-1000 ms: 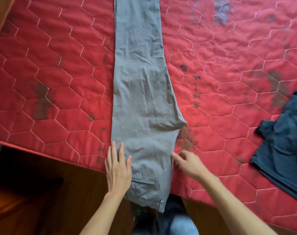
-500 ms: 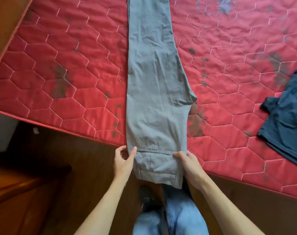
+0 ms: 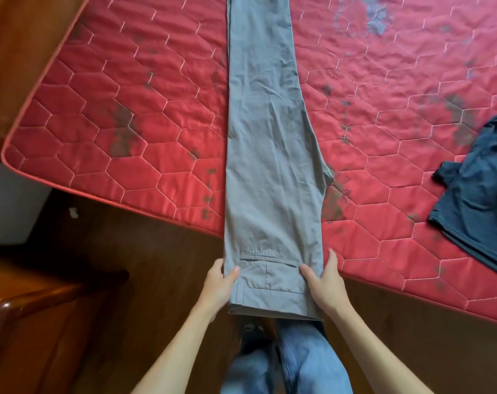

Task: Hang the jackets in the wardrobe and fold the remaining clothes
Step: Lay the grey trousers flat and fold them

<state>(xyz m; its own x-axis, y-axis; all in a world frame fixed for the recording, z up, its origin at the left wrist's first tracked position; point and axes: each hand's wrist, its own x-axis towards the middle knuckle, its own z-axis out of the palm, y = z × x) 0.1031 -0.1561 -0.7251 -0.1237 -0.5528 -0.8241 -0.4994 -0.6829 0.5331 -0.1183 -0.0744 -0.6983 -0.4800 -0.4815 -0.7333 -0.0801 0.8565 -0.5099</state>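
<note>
- Jeans (image 3: 298, 362): faded blue denim on the person's legs, directly below the camera.
- Left hand (image 3: 217, 285): grips the left edge of the trouser waistband, with the thumb flat on top and the fingers curled underneath.
- Right hand (image 3: 325, 282): pinches the right edge of the same waistband, with the thumb on top and the fingers closed along the side seam.
- Grey trousers (image 3: 270, 166): woven cotton, lightly creased, and folded lengthwise into one long narrow strip. The waistband end, with its welt pocket, overhangs the near edge of the mattress. The legs run straight away across the mattress and out of view at the top.
- Floor (image 3: 145, 265): dark brown wood.
- Wooden furniture (image 3: 28, 322): glossy reddish wood with a rounded corner, at lower left.
- Mattress (image 3: 128, 123): red and satin-sheened, quilted in hexagons with pale stitching. It has a piped edge and dark blotches.
- Dark blue garment (image 3: 480, 200): soft, crumpled cloth on the mattress at right, well apart from the trousers.
</note>
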